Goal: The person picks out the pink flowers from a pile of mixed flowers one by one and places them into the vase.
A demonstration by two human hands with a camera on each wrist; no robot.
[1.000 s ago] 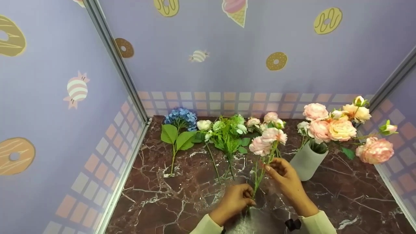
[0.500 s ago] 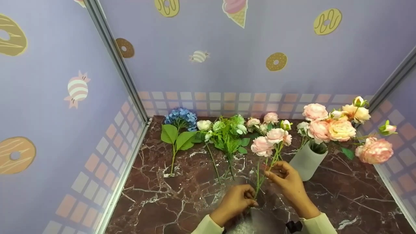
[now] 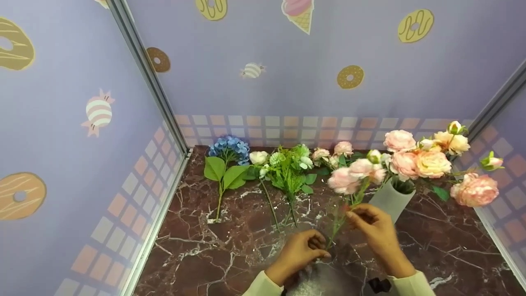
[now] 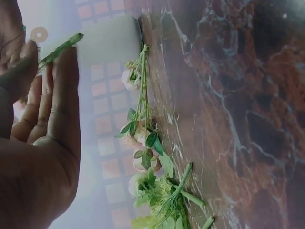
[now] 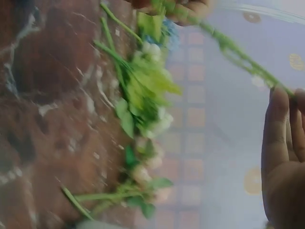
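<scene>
A pink peony spray (image 3: 346, 181) with a few blooms and a bud slants up over the table in the head view, its blooms slightly blurred. My right hand (image 3: 378, 236) pinches its stem partway up between thumb and fingers. Lower down, the fingertips of my left hand (image 3: 299, 251) hold the stem near its bottom end. That cut green end of the stem (image 4: 66, 45) sticks out past the left index finger in the left wrist view. Just right of the spray stands a grey-white vase (image 3: 388, 201), leaning in view, filled with pink and peach peonies (image 3: 431, 164).
Along the back of the dark marbled table (image 3: 197, 255) lie a blue hydrangea (image 3: 229, 150) with broad leaves, a white flower (image 3: 258, 158), a green leafy bunch (image 3: 289, 176) and more pink flowers (image 3: 342, 148). Patterned purple panels (image 3: 287, 94) enclose the table.
The right hand has shifted to the right, carrying the peony spray's blooms toward the vase. The left hand has moved only slightly right, and the stem tilts more to the right.
</scene>
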